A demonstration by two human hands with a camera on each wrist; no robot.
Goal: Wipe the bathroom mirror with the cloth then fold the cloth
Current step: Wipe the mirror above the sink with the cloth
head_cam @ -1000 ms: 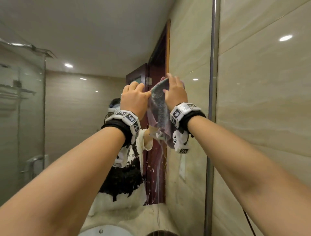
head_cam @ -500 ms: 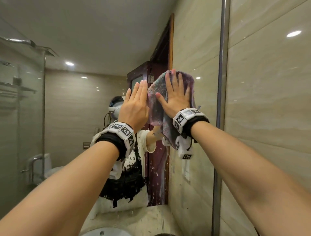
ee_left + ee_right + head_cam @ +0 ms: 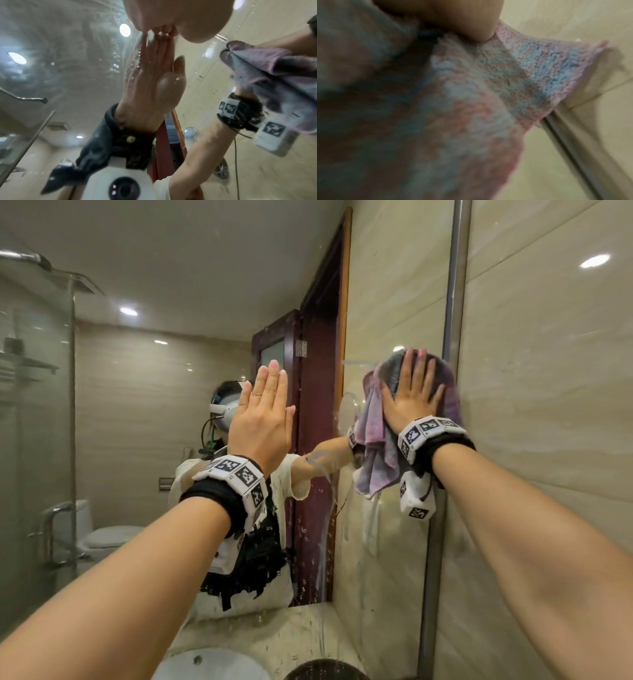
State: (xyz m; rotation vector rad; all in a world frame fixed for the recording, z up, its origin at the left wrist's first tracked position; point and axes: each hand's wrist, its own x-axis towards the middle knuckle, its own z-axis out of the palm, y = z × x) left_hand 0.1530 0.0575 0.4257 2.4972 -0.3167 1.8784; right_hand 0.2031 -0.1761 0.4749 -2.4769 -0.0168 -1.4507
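Observation:
The bathroom mirror (image 3: pixel 383 309) fills the wall ahead, wet with drops and streaks low down. My right hand (image 3: pixel 412 392) lies flat with spread fingers on a pink, blue and grey cloth (image 3: pixel 375 446), pressing it to the glass close to the mirror's metal right edge (image 3: pixel 454 302). The cloth (image 3: pixel 513 70) hangs crumpled below the palm, and it also shows in the left wrist view as a cloth (image 3: pixel 267 70) at the right. My left hand (image 3: pixel 265 412) is flat against the glass to the left, fingers straight and together, empty; its fingertips (image 3: pixel 159 30) touch the glass.
Beige wall tiles (image 3: pixel 548 440) lie right of the mirror frame. Below are a stone counter (image 3: pixel 274 635) and a white basin (image 3: pixel 212 662). The mirror reflects a shower screen, toilet, dark door and a person wearing a headset.
My right hand has slid the cloth to the right across the glass to the mirror's edge. The left hand went from curled near the cloth to flat on the glass and stays there.

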